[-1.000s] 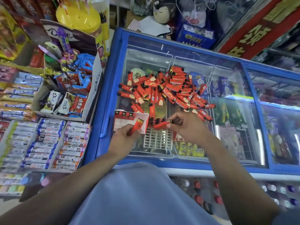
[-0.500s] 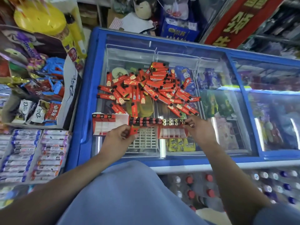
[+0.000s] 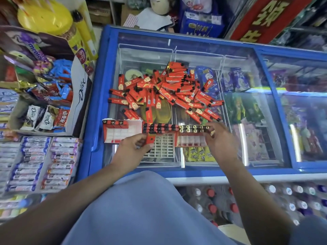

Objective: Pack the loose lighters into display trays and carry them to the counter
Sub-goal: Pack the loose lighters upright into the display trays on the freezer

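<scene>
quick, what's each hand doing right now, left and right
Left hand: pinching one red lighter over the middle tray.
Right hand: fingers at the right tray; whether they grip anything cannot be told.

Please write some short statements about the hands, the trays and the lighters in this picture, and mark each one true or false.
1. The left hand holds a red lighter. True.
2. The loose lighters lie in a pile on the glass lid of the freezer. True.
3. The left tray is completely full. False: only one row of lighters stands along its far edge; the other cells are empty.
4. The right hand rests on the pile. False: its fingers are at the right tray, nearer than the pile.
5. The middle tray has no lighters in it. False: its far rows are filled.
</scene>
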